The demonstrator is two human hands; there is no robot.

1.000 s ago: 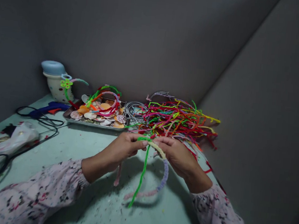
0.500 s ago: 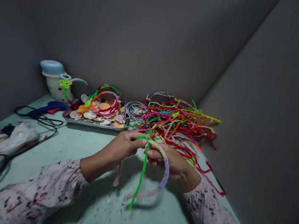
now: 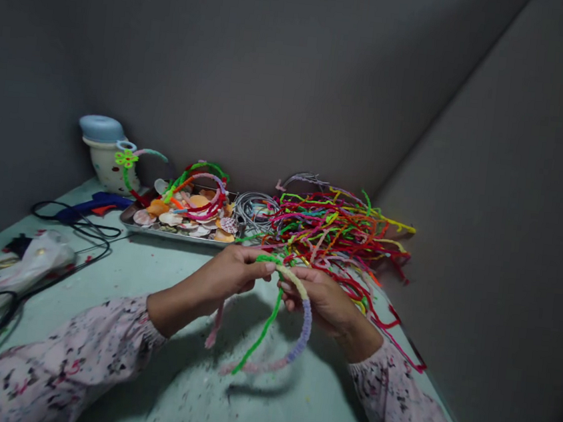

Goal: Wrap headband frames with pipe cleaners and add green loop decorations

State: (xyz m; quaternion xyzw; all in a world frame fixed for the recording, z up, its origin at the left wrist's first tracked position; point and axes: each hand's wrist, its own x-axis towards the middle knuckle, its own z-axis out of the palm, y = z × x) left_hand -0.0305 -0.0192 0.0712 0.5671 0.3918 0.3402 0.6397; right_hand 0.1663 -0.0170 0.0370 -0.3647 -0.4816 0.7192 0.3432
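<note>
A curved band (image 3: pixel 305 328) wrapped in fuzzy pink, purple and cream pipe cleaner hangs in front of me, turning green at the top. My left hand (image 3: pixel 237 273) is closed, thumb and forefinger pinching its green upper part. A green pipe cleaner (image 3: pixel 263 333) trails down from there, its loose end crossing the pink end of the band. My right hand (image 3: pixel 320 296) pinches this green strand close beside the cream part; its fingertips are partly hidden by the band. Another pink end (image 3: pixel 215 328) of the band sticks out below my left hand.
Behind my hands stands a metal tray (image 3: pixel 178 236) of shells with several wrapped bands. Grey wire hoops (image 3: pixel 256 210) and a heap of colourful pipe cleaners (image 3: pixel 345 228) lie to its right. A lidded container (image 3: pixel 110 163), blue tool (image 3: pixel 93 205), black cable (image 3: pixel 15 304) and plastic bag (image 3: pixel 50 250) are left.
The band's lower end and the dangling green strand have swung to the left. Both hands keep their pinch at nearly the same spot.
</note>
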